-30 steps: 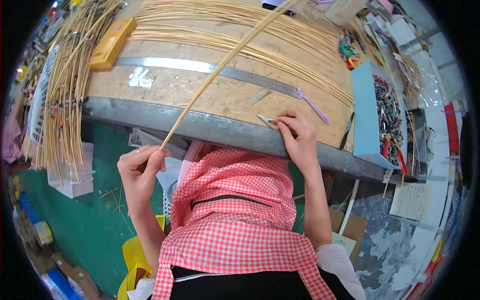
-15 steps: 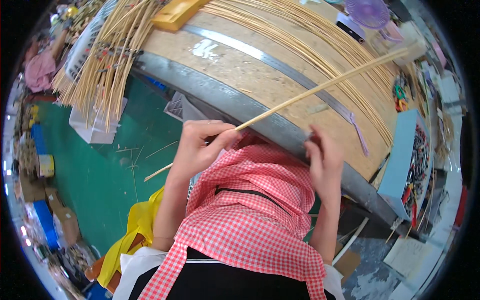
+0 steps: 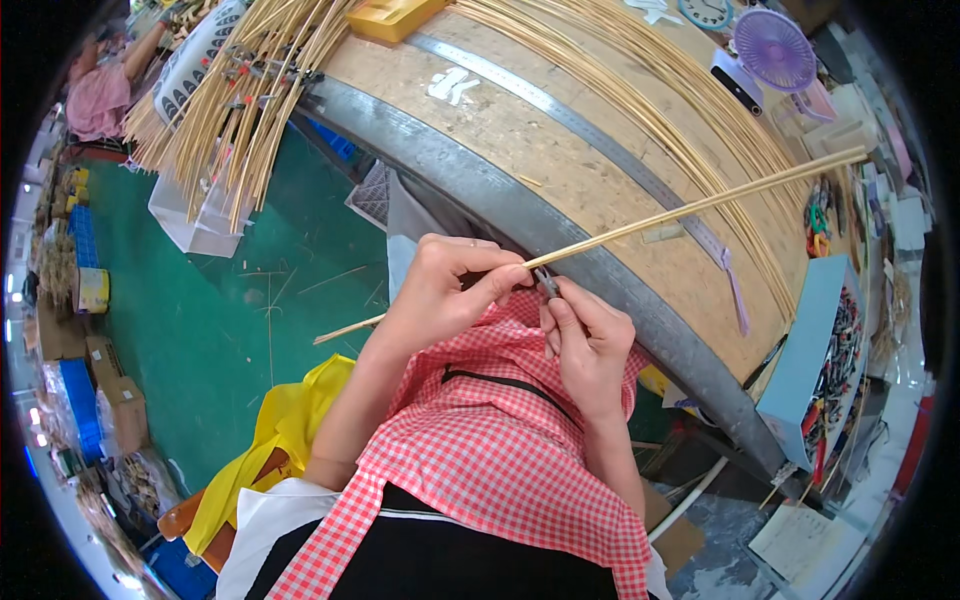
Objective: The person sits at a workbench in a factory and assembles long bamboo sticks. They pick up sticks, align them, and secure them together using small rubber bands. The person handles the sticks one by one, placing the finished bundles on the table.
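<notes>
Closed around a thin bundle of pale bamboo strips point(image 3: 690, 208) is my left hand point(image 3: 448, 295), thumb and fingers pinching it in front of the apron. The strips slant up to the right over the table, and their other end sticks out behind my left wrist. Just right of that grip, my right hand point(image 3: 590, 345) pinches a small grey clip point(image 3: 547, 284) against the strips. Whether its jaws are around them, I cannot tell.
A metal-edged worktable point(image 3: 480, 140) carries long bamboo strips, a steel ruler point(image 3: 590, 132), a yellow tray point(image 3: 395, 18) and a purple fan point(image 3: 773, 50). A light-blue box point(image 3: 785, 410) of clips stands at the right. Clipped strip bundles point(image 3: 250, 110) overhang at the left; another person sits beyond.
My right hand has come left from beside the table edge to the strips, bringing the small clip against them. My left hand keeps its pinch. The view has shifted slightly.
</notes>
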A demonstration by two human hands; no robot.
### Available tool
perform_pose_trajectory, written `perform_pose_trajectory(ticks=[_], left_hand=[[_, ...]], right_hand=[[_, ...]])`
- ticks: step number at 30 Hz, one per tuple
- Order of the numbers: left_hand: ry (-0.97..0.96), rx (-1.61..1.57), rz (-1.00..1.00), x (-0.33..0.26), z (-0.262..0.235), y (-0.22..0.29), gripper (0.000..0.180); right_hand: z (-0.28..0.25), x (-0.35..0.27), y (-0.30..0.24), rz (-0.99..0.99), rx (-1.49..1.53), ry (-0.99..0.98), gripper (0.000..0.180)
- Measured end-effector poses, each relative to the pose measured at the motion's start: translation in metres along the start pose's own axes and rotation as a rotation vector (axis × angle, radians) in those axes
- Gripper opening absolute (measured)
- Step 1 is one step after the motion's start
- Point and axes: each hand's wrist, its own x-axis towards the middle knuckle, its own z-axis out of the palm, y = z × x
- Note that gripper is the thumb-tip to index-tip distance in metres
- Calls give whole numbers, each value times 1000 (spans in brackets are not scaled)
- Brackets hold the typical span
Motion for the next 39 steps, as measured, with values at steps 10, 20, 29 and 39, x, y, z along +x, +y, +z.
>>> perform_pose_trajectory(ticks=[10, 20, 29, 39], left_hand=[[-49, 9, 39, 1, 0, -1, 11], [-334, -125, -142, 2, -6, 4, 17], [-8, -20, -19, 4, -32, -4, 20], [34, 245, 307, -9, 5, 34, 22]], right_hand=[[0, 0, 1, 35, 32, -15, 19], [-29, 9, 9, -99, 551, 151, 20], [-21, 8, 12, -63, 442, 225, 11], [32, -7, 25, -190, 134, 25, 12]])
